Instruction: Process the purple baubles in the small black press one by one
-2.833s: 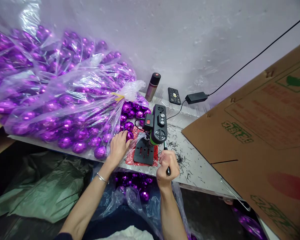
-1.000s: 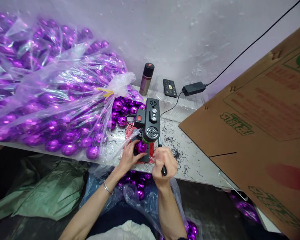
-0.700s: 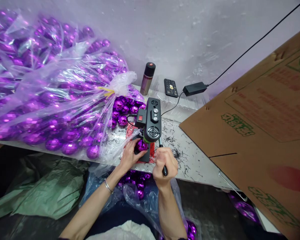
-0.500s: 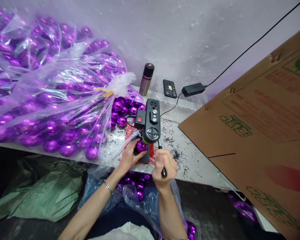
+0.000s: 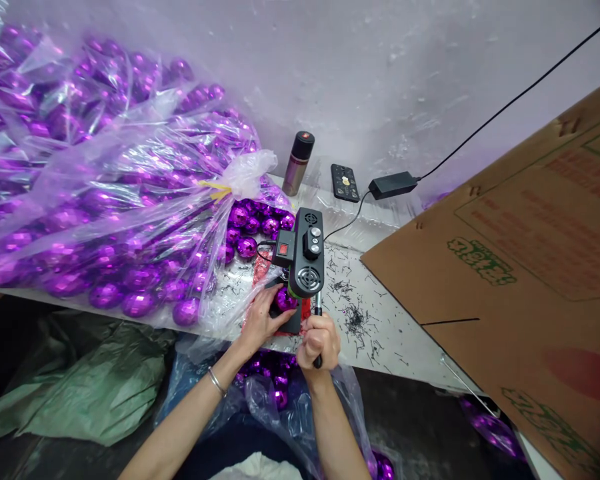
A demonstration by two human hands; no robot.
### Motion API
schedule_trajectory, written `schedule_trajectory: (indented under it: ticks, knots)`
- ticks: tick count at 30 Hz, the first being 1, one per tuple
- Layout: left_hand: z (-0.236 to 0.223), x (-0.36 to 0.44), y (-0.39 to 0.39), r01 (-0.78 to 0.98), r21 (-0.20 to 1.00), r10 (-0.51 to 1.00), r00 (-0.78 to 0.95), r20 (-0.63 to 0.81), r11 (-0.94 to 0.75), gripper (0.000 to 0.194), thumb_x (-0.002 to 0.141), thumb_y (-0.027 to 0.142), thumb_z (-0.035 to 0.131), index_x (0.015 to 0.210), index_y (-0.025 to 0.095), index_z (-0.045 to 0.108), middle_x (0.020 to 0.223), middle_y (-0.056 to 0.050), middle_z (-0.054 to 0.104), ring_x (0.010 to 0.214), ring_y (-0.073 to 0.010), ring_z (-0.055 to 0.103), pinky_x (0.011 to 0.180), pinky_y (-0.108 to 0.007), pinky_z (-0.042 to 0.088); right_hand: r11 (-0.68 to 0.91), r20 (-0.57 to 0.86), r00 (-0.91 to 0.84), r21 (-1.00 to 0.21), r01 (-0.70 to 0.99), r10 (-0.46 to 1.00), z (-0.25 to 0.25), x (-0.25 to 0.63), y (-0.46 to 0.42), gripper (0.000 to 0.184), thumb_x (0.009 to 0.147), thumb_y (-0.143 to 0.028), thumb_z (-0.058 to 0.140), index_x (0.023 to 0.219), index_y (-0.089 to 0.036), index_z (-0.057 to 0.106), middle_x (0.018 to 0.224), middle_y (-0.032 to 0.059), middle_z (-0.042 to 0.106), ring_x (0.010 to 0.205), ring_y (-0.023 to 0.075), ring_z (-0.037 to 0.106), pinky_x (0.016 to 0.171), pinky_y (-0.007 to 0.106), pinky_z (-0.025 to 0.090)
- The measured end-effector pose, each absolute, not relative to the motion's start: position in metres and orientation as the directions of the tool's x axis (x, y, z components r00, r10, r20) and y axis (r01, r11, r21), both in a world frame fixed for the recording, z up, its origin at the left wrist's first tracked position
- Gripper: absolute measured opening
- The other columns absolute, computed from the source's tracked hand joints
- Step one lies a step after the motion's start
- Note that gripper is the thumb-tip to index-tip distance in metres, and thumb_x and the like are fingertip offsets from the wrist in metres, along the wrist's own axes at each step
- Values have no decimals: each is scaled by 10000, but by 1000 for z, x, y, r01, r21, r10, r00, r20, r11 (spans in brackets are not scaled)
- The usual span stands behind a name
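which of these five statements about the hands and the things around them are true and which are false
1. The left hand has its thumb and fingers around a purple ball. True.
2. The right hand lies open and flat. False: it is closed around a black handle.
3. The phone lies between the bottle and the black power adapter. True.
4. The cardboard box is at the picture's left edge. False: it is at the right edge.
5. The clear bag of purple balls has a yellow tie near its neck. True.
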State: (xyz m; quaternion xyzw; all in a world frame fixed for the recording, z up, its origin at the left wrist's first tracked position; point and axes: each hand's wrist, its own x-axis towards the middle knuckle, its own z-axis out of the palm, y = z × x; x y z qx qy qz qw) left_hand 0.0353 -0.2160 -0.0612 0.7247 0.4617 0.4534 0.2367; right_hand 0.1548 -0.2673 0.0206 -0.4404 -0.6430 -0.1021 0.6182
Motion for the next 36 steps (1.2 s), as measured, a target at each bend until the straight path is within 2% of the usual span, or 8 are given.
schedule_trajectory:
  ticks: [6,12,18,25,28,33,34,36]
  knots:
    - [-64,36,-216,459,742,867,158,473,-488,500,906,398,742,1332,189,585,1231,-130,742,1143,-293,719,976,-447,590,598,889,138,-402,694,438,17,156,-268,337,1065,-256,329,743,-234,428,715,-12,526,591,104,482,596,272,441]
    - [-65,35,-214,449,761,880,166,445,-469,531,880,397,768,1343,207,590,1245,-123,738,1153,-303,716,986,-467,587,547,879,135,-398,737,457,14,157,-270,354,1072,-260,308,742,-238,434,701,-24,533,603,114,515,673,305,485]
    - [-67,37,-213,425,782,889,161,429,-455,550,879,431,768,1340,188,591,1241,-139,738,1160,-307,714,987,-469,588,619,905,73,-344,706,420,4,159,-265,336,1057,-247,349,734,-238,441,705,-27,531,598,112,524,615,282,464]
    - [-66,36,-219,441,795,908,167,384,-418,587,884,416,767,1390,214,547,1288,-137,717,1206,-316,698,1017,-495,573,565,821,220,-531,632,527,54,155,-271,331,999,-111,408,692,-232,443,657,-20,503,609,133,528,552,287,400]
    - [-74,29,-249,443,747,868,205,453,-495,574,950,394,686,1455,218,474,1380,-164,666,1305,-324,644,1092,-542,524,553,785,225,-579,600,578,77,155,-273,331,978,-72,444,681,-217,450,663,-23,512,625,119,537,571,272,404]
    - [-71,5,-292,423,672,793,294,533,-608,900,902,666,629,1586,173,312,1522,-235,539,1411,-374,545,1119,-565,507,563,803,207,-550,617,558,71,154,-274,332,966,-48,439,679,-211,475,666,-18,532,618,114,538,569,269,404]
    - [-64,-1,-287,441,669,800,284,529,-599,868,934,654,586,1595,170,301,1527,-228,536,1414,-360,544,1116,-546,513,562,805,206,-547,620,556,67,153,-274,333,965,-51,436,676,-211,477,669,-16,536,619,116,540,566,270,402]
    - [-43,-8,-258,510,657,822,218,526,-555,563,1059,438,436,1563,197,371,1502,-179,574,1405,-291,557,1128,-490,508,563,809,216,-546,620,547,61,152,-274,341,966,-55,434,665,-211,474,663,-17,535,617,118,542,567,273,397]
